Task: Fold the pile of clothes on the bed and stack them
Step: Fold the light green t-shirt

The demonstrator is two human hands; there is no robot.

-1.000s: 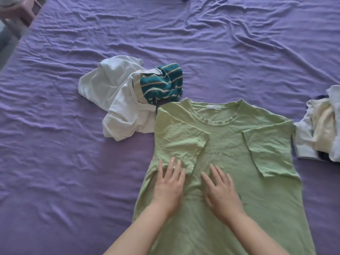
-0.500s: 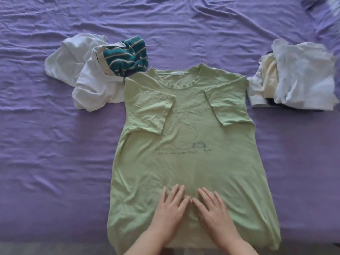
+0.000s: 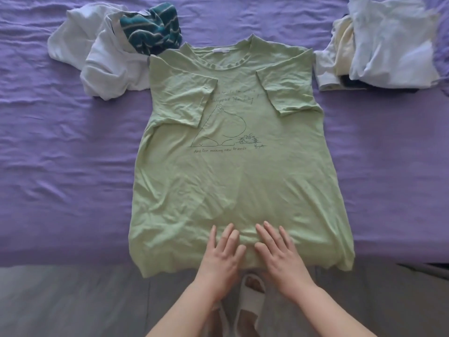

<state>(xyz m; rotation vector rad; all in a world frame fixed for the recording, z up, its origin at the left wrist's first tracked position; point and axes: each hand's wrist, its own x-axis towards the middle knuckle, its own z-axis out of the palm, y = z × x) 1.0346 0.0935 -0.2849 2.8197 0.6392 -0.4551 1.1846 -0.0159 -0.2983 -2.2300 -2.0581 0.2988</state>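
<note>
purple sheet (image 3: 60,166) covers the bed, wrinkled all over. green t-shirt (image 3: 233,181) lies flat on it, front up, both sleeves folded in over the chest, hem hanging slightly past the near edge of the bed. stack of pale clothes (image 3: 388,45) sits just beside its right shoulder; white garment (image 3: 104,59) with a teal striped piece (image 3: 153,30) on it touches the left shoulder. left hand (image 3: 223,261) and right hand (image 3: 279,259) press flat on the shirt near the hem, side by side, fingers straight and slightly spread, holding nothing. pale slippers (image 3: 250,295) show on the grey floor below.
</note>
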